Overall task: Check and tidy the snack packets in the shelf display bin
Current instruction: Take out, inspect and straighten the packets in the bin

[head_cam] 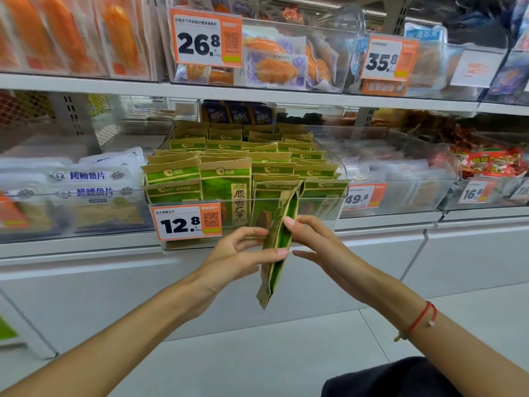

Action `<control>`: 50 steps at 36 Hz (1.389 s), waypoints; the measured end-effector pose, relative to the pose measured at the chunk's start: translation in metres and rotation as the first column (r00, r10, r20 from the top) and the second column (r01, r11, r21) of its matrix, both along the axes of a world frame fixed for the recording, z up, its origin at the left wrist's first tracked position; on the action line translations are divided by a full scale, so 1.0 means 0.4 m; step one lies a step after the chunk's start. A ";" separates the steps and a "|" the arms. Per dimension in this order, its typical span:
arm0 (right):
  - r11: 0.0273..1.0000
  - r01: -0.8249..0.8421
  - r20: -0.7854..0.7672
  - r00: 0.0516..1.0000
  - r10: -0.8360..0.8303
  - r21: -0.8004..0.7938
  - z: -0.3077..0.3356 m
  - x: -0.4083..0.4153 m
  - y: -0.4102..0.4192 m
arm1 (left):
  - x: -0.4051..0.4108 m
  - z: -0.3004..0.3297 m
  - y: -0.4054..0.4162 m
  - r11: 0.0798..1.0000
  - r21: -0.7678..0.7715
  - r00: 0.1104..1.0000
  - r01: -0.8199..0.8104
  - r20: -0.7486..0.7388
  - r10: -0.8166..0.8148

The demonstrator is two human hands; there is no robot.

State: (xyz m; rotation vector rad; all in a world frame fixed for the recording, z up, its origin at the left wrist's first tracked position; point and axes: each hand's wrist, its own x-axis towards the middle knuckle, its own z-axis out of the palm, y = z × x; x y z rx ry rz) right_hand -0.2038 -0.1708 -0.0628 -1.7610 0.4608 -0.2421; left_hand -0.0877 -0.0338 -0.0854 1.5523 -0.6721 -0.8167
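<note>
A green and tan snack packet (pixel 279 239) hangs edge-on in front of the clear display bin (pixel 246 200), outside it and below its front rim. My left hand (pixel 240 255) pinches the packet from the left, thumb across its lower middle. My right hand (pixel 307 237) pinches it from the right near the middle. Inside the bin stand several rows of matching green packets (pixel 226 179), upright and packed close together. An orange price tag reading 12.8 (pixel 186 222) hangs on the bin's front at the left.
White fish-slice packets (pixel 86 190) fill the bin to the left. A clear bin tagged 49.8 (pixel 363 196) stands to the right, red packets (pixel 486 161) beyond it. The upper shelf (pixel 229 91) carries orange packets. White cabinet panels and a pale floor lie below.
</note>
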 end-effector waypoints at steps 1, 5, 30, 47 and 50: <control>0.999 0.015 0.010 1.000 -0.015 -0.047 0.000 0.000 0.002 | 0.000 0.002 0.001 1.000 0.002 1.000 -0.017 0.021 0.017; 0.978 0.150 0.189 0.974 -0.121 -0.146 0.008 0.002 0.005 | -0.006 0.011 0.007 0.998 0.019 0.980 -0.060 0.190 0.055; 0.997 0.024 0.262 0.965 -0.005 -0.071 0.023 -0.019 -0.006 | -0.048 0.008 0.009 0.982 -0.080 0.985 -0.170 -0.002 0.171; 0.963 -0.212 0.022 0.975 0.219 -0.168 0.031 -0.045 -0.014 | -0.048 -0.017 -0.001 0.972 -0.138 0.982 -0.188 -0.039 0.184; 0.975 -0.191 -0.001 0.981 0.192 -0.112 0.027 -0.046 -0.018 | -0.046 -0.010 0.001 0.981 -0.162 0.994 -0.103 -0.060 0.094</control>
